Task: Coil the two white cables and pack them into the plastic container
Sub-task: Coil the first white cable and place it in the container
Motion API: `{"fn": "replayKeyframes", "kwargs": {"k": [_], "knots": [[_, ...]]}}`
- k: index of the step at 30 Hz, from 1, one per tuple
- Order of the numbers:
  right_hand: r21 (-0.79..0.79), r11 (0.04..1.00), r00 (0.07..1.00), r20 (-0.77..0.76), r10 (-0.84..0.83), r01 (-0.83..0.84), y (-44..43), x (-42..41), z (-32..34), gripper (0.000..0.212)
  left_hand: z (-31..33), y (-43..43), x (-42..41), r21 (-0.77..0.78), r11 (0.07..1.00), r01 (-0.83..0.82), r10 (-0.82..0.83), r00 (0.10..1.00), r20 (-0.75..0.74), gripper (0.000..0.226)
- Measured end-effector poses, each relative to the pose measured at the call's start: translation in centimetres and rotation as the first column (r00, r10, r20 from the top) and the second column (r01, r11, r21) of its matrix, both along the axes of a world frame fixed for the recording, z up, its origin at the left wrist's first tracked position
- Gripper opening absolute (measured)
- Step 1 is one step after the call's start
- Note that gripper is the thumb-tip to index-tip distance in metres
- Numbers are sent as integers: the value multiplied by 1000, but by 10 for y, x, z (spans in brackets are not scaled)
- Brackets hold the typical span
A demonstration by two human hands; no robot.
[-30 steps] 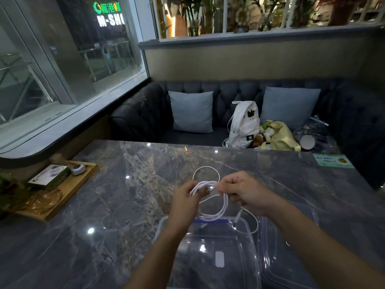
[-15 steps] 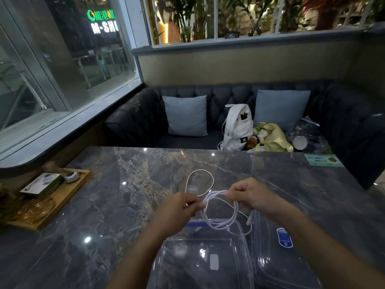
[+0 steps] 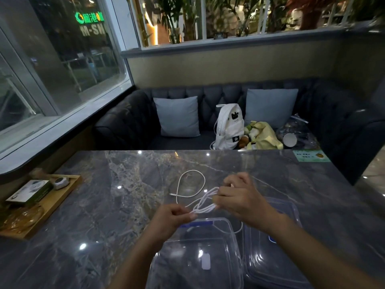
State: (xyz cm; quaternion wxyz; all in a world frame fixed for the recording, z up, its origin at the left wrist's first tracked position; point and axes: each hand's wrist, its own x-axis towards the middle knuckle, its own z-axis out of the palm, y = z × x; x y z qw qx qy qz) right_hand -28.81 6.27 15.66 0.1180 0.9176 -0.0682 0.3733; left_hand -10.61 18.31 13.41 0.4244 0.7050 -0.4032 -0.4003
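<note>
Since half a second ago the round loop hanging between my hands has been drawn out into a flat, stretched bundle, and my left hand has dropped lower toward me.

At nine o'clock on the marble table sits a wooden tray with a small box on it. My left hand is at about seven o'clock from the bundle, its fingertips pinching the near end of the coiled cable. The strands run up toward one o'clock into my right hand, whose curled fingers grip the far end. A loose tail drops from under that hand and curves back over the far rim of the plastic container, which stands open at six o'clock, just below both hands. The second cable lies in an open loop on the table at twelve o'clock from the bundle, untouched. Touching the container at three o'clock lies its clear lid.
</note>
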Motion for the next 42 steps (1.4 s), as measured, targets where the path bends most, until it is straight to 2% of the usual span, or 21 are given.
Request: {"fn": "replayKeyframes", "kwargs": {"k": [2, 3, 5, 6, 8, 10, 11, 13, 15, 19, 21, 23, 25, 26, 28, 30, 32, 35, 39, 40, 42], "knots": [[-50, 998, 998, 45, -38, 40, 0, -1, -5, 24, -1, 1, -2, 26, 999, -42, 43, 997, -59, 10], [-77, 996, 997, 62, -47, 52, 0, -2, -7, 25, -2, 1, -3, 13, 991, -135, 135, 985, -104, 15], [-126, 990, 994, 101, -44, 56, 1, -1, -8, 26, -2, 2, -6, 53, 933, -355, 352, 874, -336, 11], [-146, 988, 992, 122, -32, 49, 2, -1, -8, 27, -2, 2, -7, 123, 915, -383, 392, 782, -484, 16], [-185, 982, 989, 147, 3, 25, 3, 0, -8, 24, 1, 5, -11, 272, 934, -233, 357, 647, -674, 47], [-223, 975, 987, 154, 49, -13, 4, 3, -9, 18, 2, 6, -14, 275, 960, -51, 248, 613, -750, 76], [-241, 970, 986, 155, 67, -28, 5, 6, -10, 18, 2, 5, -13, 236, 972, -16, 200, 590, -782, 80], [-272, 962, 986, 147, 81, -39, 7, 10, -14, 15, 5, 1, -14, 169, 985, -43, 165, 536, -828, 71], [-275, 961, 987, 142, 77, -36, 7, 13, -19, 13, 7, -5, -15, 163, 974, -157, 220, 481, -849, 54], [-217, 976, 993, 120, 7, 19, 7, 20, -29, 14, 7, -15, -18, 138, 893, -428, 235, 184, -954, 42], [-134, 989, 992, 121, -43, 59, 10, 26, -36, 12, 5, -17, -19, 123, 838, -531, 222, 125, -967, 41], [19, 996, 990, 106, -90, 88, 18, 32, -43, 19, 3, -19, -21, 114, 773, -625, 258, 145, -955, 41], [273, 956, 986, 99, -134, 102, 29, 37, -50, 29, 0, -22, -21, 100, 690, -717, 331, 190, -925, 41], [426, 899, 980, 112, -164, 101, 35, 38, -49, 28, -2, -23, -21, 84, 650, -755, 363, 212, -908, 41], [698, 711, 964, 123, -238, 86, 45, 42, -44, 17, -3, -24, -19, 34, 587, -809, 412, 262, -873, 41], [854, 509, 956, 51, -289, 108, 49, 47, -40, 14, -4, -24, -18, -22, 540, -842, 449, 310, -838, 39], [927, 349, 957, -34, -288, 138, 48, 52, -37, 25, -4, -25, -21, -68, 523, -850, 478, 358, -802, 38], [970, 204, 965, -78, -252, 132, 46, 61, -32, 33, -4, -28, -29, -114, 536, -837, 510, 427, -747, 37], [965, 210, 945, -84, -315, 156, 44, 69, -31, 27, 0, -33, -31, -176, 521, -835, 527, 477, -703, 36], [975, 177, 942, -67, -328, 132, 42, 70, -30, 25, 2, -35, -28, -188, 512, -838, 522, 477, -707, 36], [996, -27, 945, -87, -314, 82, 40, 70, -30, 29, 5, -38, -22, -202, 495, -845, 503, 468, -727, 37]]}}
